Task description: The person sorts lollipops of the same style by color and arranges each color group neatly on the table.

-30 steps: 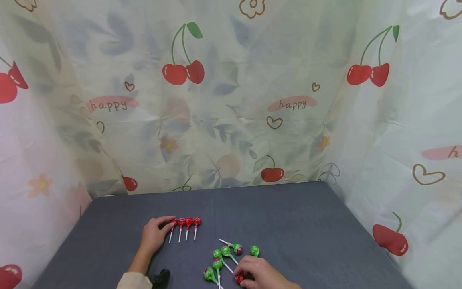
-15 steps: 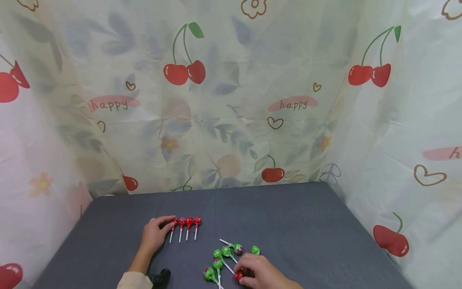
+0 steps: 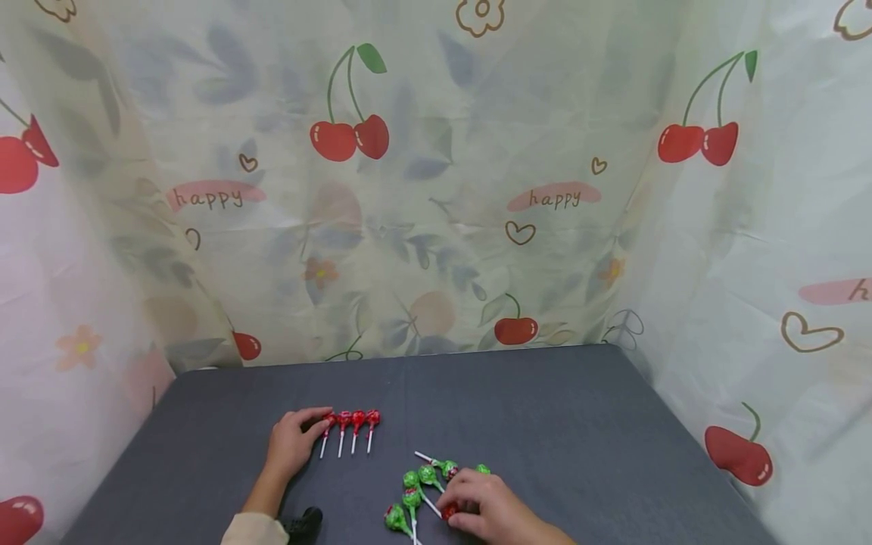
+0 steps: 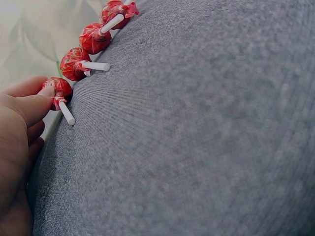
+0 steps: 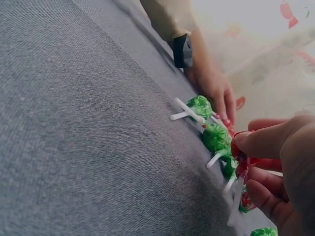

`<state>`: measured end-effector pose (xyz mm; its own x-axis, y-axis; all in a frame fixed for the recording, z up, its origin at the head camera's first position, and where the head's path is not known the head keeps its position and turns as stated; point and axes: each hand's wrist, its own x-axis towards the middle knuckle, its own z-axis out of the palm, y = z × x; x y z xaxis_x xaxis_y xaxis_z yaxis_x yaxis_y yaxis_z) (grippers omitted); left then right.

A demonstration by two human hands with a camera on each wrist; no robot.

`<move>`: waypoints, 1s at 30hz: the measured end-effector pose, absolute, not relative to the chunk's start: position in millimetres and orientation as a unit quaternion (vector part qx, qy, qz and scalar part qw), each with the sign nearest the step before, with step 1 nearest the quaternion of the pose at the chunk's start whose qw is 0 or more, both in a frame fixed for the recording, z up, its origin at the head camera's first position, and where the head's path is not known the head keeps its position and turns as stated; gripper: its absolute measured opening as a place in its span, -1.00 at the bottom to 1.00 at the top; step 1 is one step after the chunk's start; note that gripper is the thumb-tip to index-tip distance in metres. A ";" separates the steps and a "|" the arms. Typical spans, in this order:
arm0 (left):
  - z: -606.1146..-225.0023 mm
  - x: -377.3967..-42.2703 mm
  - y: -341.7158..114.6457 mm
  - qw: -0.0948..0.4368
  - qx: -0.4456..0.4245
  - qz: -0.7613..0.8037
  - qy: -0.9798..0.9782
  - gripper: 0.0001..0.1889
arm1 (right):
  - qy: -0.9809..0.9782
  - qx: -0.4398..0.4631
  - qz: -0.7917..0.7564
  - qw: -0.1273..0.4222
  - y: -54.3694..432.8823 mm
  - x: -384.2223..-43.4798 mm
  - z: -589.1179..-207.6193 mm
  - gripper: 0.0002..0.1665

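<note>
Several red-wrapped lollipops (image 3: 357, 420) lie in a neat row, white sticks toward me. My left hand (image 3: 291, 443) is at the row's left end, its thumb and index finger pinching the wrapped head of the leftmost red lollipop (image 4: 61, 87). Near the table's front, my right hand (image 3: 497, 509) grips another red lollipop (image 5: 242, 168) by its head between thumb and fingers, the stick pointing down in the right wrist view. Just left of that hand lies a loose cluster of green-wrapped lollipops (image 3: 411, 497), sticks at mixed angles. One more green lollipop (image 3: 483, 468) is mostly hidden behind the right hand.
A dark grey cloth (image 3: 545, 424) covers the table. Printed curtains (image 3: 422, 227) with cherries and hearts enclose its back and sides. A black device (image 3: 303, 524) is strapped at the left wrist, by a beige sleeve (image 3: 255, 530).
The right hand has shifted slightly away from me with its red lollipop, now covering most of the green lollipop behind it. The left hand has stayed in place.
</note>
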<state>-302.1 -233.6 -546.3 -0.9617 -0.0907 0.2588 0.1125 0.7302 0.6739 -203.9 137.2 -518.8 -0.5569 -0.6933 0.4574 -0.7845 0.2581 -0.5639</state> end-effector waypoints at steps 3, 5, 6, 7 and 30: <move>-545.3 -301.6 -233.3 0.139 -0.007 -0.369 -0.919 -0.71 | -0.786 0.470 0.395 0.075 136.1 -206.0 -519.6 -0.75; -545.3 -301.9 -233.3 0.140 -0.007 -0.368 -0.919 -0.71 | -0.782 0.469 0.403 0.083 135.2 -206.6 -519.5 -0.75; -545.2 -301.9 -233.3 0.141 -0.008 -0.367 -0.919 -0.71 | -0.779 0.469 0.407 0.089 134.7 -206.6 -519.5 -0.75; -545.2 -302.0 -233.4 0.141 -0.008 -0.367 -0.919 -0.71 | -0.776 0.468 0.411 0.094 134.2 -206.6 -519.4 -0.74; -546.9 -301.6 -233.6 0.147 -0.013 -0.362 -0.920 -0.71 | -0.751 0.393 0.515 0.131 114.8 -193.3 -473.0 -0.67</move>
